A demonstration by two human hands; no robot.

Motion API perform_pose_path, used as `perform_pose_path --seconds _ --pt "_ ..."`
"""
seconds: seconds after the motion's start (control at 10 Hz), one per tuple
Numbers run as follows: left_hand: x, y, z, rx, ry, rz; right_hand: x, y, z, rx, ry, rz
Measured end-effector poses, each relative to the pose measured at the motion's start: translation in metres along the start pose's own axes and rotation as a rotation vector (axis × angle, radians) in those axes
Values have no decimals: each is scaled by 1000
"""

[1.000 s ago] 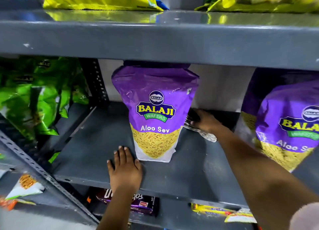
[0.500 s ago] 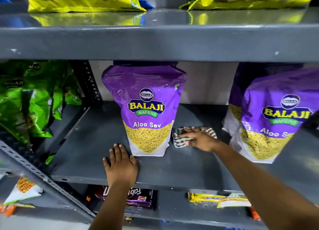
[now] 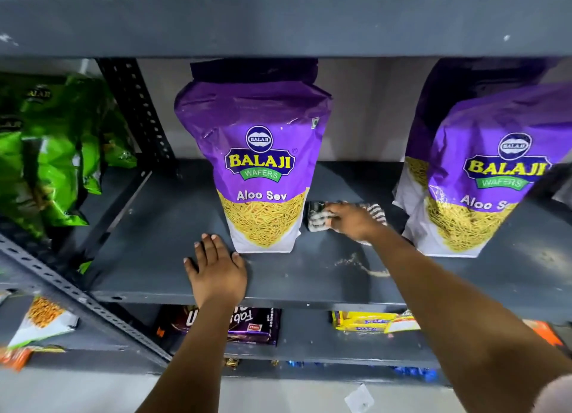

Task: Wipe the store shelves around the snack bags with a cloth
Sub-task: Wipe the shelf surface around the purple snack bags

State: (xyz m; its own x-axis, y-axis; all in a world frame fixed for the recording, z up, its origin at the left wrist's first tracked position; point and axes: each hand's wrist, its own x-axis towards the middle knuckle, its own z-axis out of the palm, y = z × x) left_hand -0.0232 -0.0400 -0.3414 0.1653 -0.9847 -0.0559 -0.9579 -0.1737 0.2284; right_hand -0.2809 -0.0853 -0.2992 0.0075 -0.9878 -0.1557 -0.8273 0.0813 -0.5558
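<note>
A purple Aloo Sev snack bag (image 3: 260, 152) stands upright in the middle of the grey shelf (image 3: 148, 251). A second purple snack bag (image 3: 483, 177) leans at the right. Between them lies a black-and-white striped cloth (image 3: 317, 216), pressed flat to the shelf under my right hand (image 3: 353, 220). My left hand (image 3: 216, 270) rests flat on the shelf's front edge, fingers spread, just left of the middle bag's base. A streak of pale crumbs (image 3: 359, 265) lies on the shelf in front of the cloth.
Green snack bags (image 3: 52, 152) fill the neighbouring bay at the left, past a perforated upright post (image 3: 139, 109). The upper shelf's lip (image 3: 278, 19) overhangs. Below sit a dark biscuit pack (image 3: 247, 326) and yellow packets (image 3: 371, 321).
My right hand has drawn the cloth forward from behind the middle bag to the open strip between the two purple bags. The left hand has stayed put.
</note>
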Motion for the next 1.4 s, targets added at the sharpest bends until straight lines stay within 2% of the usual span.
perform_pose_path --seconds 0.1,0.2,0.3,0.4,0.5,0.6,0.7,0.9,1.0,1.1,1.2,1.3,1.4 --pt "1 1 -1 -1 6 5 -17 8 21 -184 -46 -38" --pt "-1 1 -3 -10 -22 3 -57 17 26 -111 -150 -105" --pt "-4 1 -5 -14 -30 13 -88 25 20 18 -282 -60" --pt "-4 2 -7 -14 -38 12 -94 2 0 566 -278 13" --pt "-4 2 -6 -13 -38 12 -52 -21 -9 360 41 35" --pt "-5 1 -5 -8 -35 16 -16 -26 17 -27 -4 62" --pt "-2 0 -5 0 -33 17 -35 -23 37 -171 21 108" --pt "-2 0 -4 -11 -43 22 -68 -8 29 -94 -81 65" --pt "-2 0 -3 -6 -39 21 -63 -28 32 -113 -8 92" --pt "-1 0 -3 3 -34 19 -76 -37 48 -203 1 45" --pt "-1 0 -2 4 -38 24 -88 -31 45 -192 -44 27" --pt "-1 -1 -3 8 -42 28 -84 -39 45 -125 5 25" --pt "-2 -1 -3 11 -45 30 -82 -51 57 -222 -14 26"
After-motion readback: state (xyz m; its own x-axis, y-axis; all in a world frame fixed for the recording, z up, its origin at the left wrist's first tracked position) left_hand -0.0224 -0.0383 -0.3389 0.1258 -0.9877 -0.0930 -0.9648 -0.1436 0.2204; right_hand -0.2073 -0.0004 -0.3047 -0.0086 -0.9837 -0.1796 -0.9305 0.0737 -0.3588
